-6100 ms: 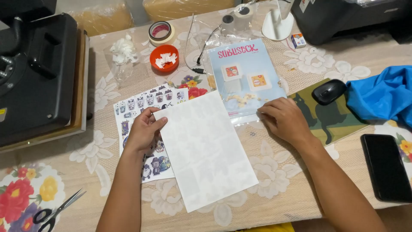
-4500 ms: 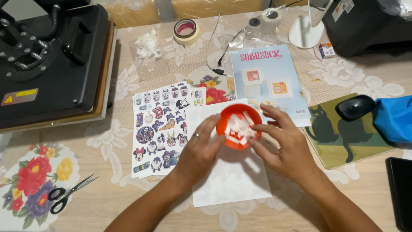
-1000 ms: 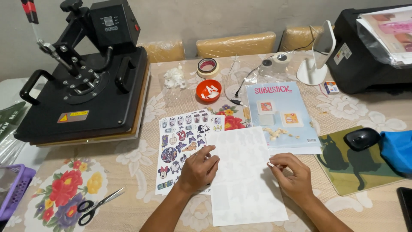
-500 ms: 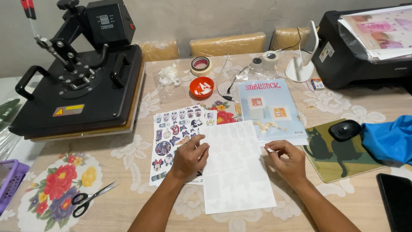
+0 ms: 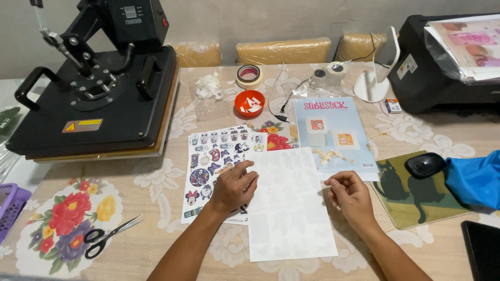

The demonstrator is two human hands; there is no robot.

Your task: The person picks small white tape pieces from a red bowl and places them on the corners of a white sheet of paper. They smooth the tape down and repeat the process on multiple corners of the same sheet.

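Note:
A blank white sheet (image 5: 289,208) lies on the table in front of me, partly over a printed sticker sheet (image 5: 211,161). My left hand (image 5: 234,186) rests on the white sheet's left edge, fingers curled and pressing down. My right hand (image 5: 351,193) sits just off the sheet's right edge, with its thumb and forefinger pinched together; whether something small is between them cannot be made out. A small orange bowl (image 5: 249,103) with white scraps stands farther back.
A black heat press (image 5: 99,99) fills the back left. Scissors (image 5: 109,237) lie at the front left. A light blue packet (image 5: 333,135), tape roll (image 5: 249,76), mouse (image 5: 425,164) on a cat mat (image 5: 416,200), blue cloth (image 5: 476,177) and printer (image 5: 448,62) are around.
The orange bowl, held over the sheet earlier, is back on the table behind. Both hands stay at the white sheet's edges; in the last second only my view has shifted a little.

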